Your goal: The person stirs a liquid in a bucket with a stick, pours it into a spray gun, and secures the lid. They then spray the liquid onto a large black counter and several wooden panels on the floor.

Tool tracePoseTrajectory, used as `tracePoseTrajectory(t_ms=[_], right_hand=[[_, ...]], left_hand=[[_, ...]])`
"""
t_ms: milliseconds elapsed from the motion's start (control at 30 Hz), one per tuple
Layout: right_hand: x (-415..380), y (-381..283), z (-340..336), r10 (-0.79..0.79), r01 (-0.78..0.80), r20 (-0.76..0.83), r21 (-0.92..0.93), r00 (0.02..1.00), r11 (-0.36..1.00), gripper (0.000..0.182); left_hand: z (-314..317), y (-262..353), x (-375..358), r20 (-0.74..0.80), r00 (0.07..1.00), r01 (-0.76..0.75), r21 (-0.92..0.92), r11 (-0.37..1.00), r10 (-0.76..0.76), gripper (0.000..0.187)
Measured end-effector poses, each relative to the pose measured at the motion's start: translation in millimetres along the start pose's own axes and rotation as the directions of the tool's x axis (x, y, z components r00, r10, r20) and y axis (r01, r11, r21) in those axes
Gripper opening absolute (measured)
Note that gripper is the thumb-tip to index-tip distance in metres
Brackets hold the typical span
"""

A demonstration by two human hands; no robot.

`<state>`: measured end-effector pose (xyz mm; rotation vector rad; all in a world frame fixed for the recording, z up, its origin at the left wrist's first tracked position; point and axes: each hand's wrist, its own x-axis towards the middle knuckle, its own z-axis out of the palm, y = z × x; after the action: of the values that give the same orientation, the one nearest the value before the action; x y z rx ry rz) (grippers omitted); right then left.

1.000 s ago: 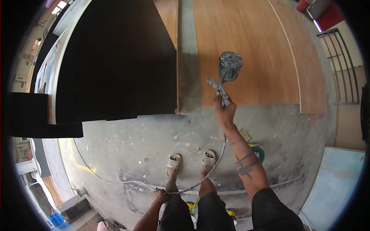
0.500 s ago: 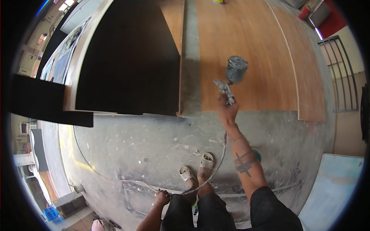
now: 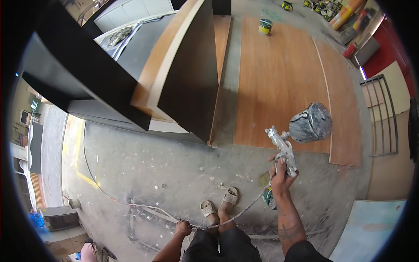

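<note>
My right hand (image 3: 283, 177) is closed around the grip of a paint-smeared spray gun (image 3: 281, 146). The gun's grey-stained cup (image 3: 310, 122) stands out to the right, over the brown wood board (image 3: 270, 87). A hose (image 3: 238, 216) runs from near my right hand across my legs to my left hand (image 3: 183, 227), whose fingers are wrapped round it. Left of the gun stands a large cabinet with a black side panel (image 3: 187, 78) and a pale front edge; the gun is apart from it. No spray can be made out.
A yellow and green paint can (image 3: 265, 27) stands at the board's far end. Another green can (image 3: 268, 197) is on the floor below my right hand. A metal grille (image 3: 384, 115) leans at the right. The hose continues left across the spotted concrete floor (image 3: 144, 166).
My view has shifted, showing more of the cabinet and the far floor. My right hand and the spray gun have come nearer and rightward. The left hand stays on the hose.
</note>
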<state>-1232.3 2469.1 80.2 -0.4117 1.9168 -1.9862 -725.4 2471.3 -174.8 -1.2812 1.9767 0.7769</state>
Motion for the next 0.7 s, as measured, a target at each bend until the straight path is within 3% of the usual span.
tracePoseTrajectory(t_ms=[33,100,167,267,300,400,467,533,600,700], right_hand=[[-7,-19,1,-0.007,0.007,0.005,-0.003,1.000,1.000,0.019],[-21,-53,-1,-0.073,0.099,0.128,-0.209,0.989,0.973,0.030],[-43,-84,7,-0.128,0.156,0.143,-0.207,0.981,0.966,0.029],[-77,-120,12,-0.210,0.301,0.335,-0.248,0.919,0.921,0.031],[-81,-133,20,-0.325,0.451,0.419,-0.249,0.848,0.857,0.032],[-92,-157,49,-0.339,0.461,0.439,-0.208,0.832,0.863,0.031],[-94,-165,65,-0.303,0.352,0.354,-0.082,0.885,0.932,0.027],[-79,-172,78,-0.352,0.398,0.316,-0.090,0.881,0.913,0.023],[-62,-179,92,-0.403,0.443,0.277,-0.097,0.872,0.891,0.020],[-41,-183,98,-0.387,0.394,0.077,-0.150,0.919,0.907,0.029]], left_hand=[[-6,-2,-3,-0.004,1.000,-0.003,-0.008,1.000,0.003,0.026],[-17,-3,-9,0.063,0.998,-0.006,-0.056,0.998,0.010,0.025],[-8,-12,-11,0.028,0.999,-0.035,-0.050,0.998,0.037,0.025],[-4,-23,-15,-0.019,0.997,-0.081,-0.036,0.996,0.080,0.024],[-5,-27,-18,-0.026,0.995,-0.092,-0.028,0.995,0.092,0.024],[-7,-34,-23,-0.090,0.989,-0.122,-0.053,0.991,0.117,0.022],[-6,-42,-25,-0.121,0.984,-0.141,-0.063,0.988,0.133,0.022],[-6,-48,-24,-0.006,0.987,-0.157,-0.155,0.975,0.158,0.025],[-7,-46,-32,-0.016,0.987,-0.160,-0.193,0.968,0.160,0.024],[-2,-46,-43,-0.007,0.984,-0.173,-0.235,0.957,0.177,0.024]])
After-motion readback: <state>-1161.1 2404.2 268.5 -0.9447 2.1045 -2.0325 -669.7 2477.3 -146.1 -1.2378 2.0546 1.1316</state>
